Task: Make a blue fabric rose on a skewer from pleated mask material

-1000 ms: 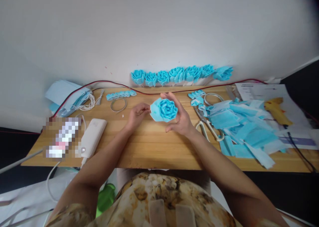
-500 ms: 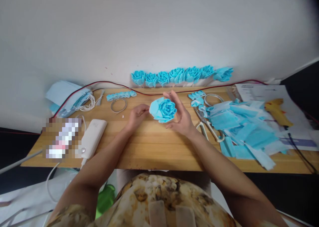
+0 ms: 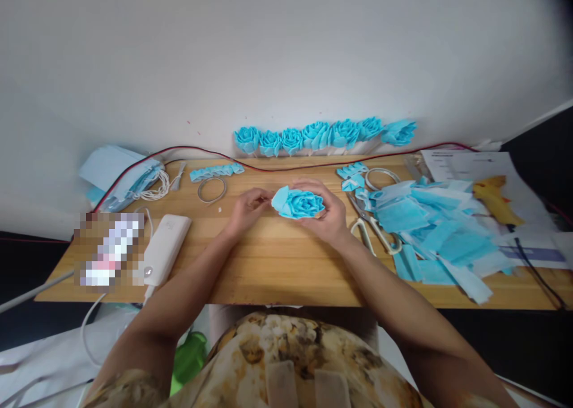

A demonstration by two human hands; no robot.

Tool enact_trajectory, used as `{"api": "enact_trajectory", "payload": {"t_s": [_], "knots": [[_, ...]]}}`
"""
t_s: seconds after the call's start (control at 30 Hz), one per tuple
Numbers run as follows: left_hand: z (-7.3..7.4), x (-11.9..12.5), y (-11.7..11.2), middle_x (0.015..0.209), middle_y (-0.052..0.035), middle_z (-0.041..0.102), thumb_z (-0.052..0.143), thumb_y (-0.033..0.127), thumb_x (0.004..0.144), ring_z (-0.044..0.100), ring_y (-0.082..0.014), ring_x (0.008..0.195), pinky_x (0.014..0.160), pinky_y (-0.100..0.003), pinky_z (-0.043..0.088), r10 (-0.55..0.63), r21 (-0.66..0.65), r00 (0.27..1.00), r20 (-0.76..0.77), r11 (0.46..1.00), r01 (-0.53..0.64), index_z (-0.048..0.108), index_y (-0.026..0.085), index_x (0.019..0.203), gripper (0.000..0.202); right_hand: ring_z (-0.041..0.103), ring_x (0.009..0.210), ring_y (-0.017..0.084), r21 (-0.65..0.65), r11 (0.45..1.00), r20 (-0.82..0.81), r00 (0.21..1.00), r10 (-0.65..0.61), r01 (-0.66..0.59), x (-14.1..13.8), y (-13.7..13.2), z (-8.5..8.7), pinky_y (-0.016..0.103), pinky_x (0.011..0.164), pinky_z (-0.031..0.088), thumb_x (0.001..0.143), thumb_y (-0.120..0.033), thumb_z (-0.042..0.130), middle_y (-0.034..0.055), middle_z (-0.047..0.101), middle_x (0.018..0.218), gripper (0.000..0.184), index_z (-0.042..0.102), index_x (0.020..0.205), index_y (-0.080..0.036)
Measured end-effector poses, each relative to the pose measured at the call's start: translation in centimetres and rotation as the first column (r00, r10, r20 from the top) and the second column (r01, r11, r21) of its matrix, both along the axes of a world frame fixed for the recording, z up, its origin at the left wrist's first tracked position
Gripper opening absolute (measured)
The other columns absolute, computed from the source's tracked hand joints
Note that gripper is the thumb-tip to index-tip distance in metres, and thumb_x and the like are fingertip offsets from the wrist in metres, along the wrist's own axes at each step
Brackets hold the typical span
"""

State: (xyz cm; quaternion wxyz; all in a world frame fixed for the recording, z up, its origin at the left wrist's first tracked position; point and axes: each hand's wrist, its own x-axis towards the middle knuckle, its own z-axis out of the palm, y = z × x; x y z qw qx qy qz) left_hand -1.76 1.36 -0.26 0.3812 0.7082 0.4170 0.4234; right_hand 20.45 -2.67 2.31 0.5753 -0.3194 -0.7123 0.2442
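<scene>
A blue flower (image 3: 301, 204), made of folded mask-like material, is between my two hands above the wooden table. My left hand (image 3: 250, 208) is closed in a pinch at the flower's base on the left, where the fingers hide what they grip. Curved around the bloom from the right, my right hand (image 3: 329, 212) holds it between thumb and fingers. Behind, a row of similar blue flowers (image 3: 316, 135) leans against the wall. Small folded blue pieces (image 3: 217, 172) lie in a strip beyond my left hand, near a wire coil (image 3: 212, 190).
To the right are scissors (image 3: 373, 226), a heap of blue cut pieces (image 3: 443, 223), another ring coil (image 3: 382, 178) and a yellow glue gun (image 3: 496, 199). On the left lie a white power bank (image 3: 168, 250) and stacked masks (image 3: 116, 169). A red-black cable (image 3: 268, 169) crosses the back.
The flower has turned and shifted slightly right. My right hand's fingers have closed in around the bloom; my left hand keeps its pinch at the base.
</scene>
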Motion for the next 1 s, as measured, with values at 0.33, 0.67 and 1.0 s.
{"api": "enact_trajectory", "payload": {"t_s": [0.33,0.67,1.0], "knots": [[-1.9,-0.3,0.9,0.083,-0.0059,0.075,0.072,0.038,0.084,0.069,-0.0196,0.080,0.077,-0.031,0.056,0.042,0.005,0.991,0.124,0.999,-0.043,0.074,0.018,0.083,0.021,0.046,0.151,0.036,-0.097,0.982,-0.013,0.987,0.162,-0.163,-0.2,0.2,-0.3,0.056,0.126,0.035,0.067,-0.075,0.082,0.0092,0.052,0.161,0.112,0.039,0.162,-0.036],[-1.4,-0.4,0.6,0.088,-0.0070,0.077,0.069,0.039,0.089,0.072,-0.0217,0.084,0.080,-0.034,0.058,-0.027,0.017,0.997,0.070,1.000,0.026,0.074,0.018,0.085,0.022,0.044,0.152,0.035,-0.092,0.987,0.004,0.992,0.129,-0.129,0.0,0.5,-0.7,0.056,0.127,0.034,0.071,-0.071,0.083,0.0092,0.052,0.161,0.109,0.037,0.163,-0.035],[-0.8,-0.1,0.3,0.093,-0.0096,0.077,0.073,0.038,0.089,0.072,-0.0223,0.089,0.084,-0.036,0.057,-0.064,0.094,0.996,0.059,0.994,0.058,0.074,0.018,0.082,0.021,0.062,0.133,0.034,-0.040,0.997,0.008,0.998,0.060,-0.060,0.0,-0.3,-0.4,0.054,0.114,0.049,0.079,-0.051,0.083,0.0089,0.064,0.147,0.067,0.062,0.140,-0.032]]}}
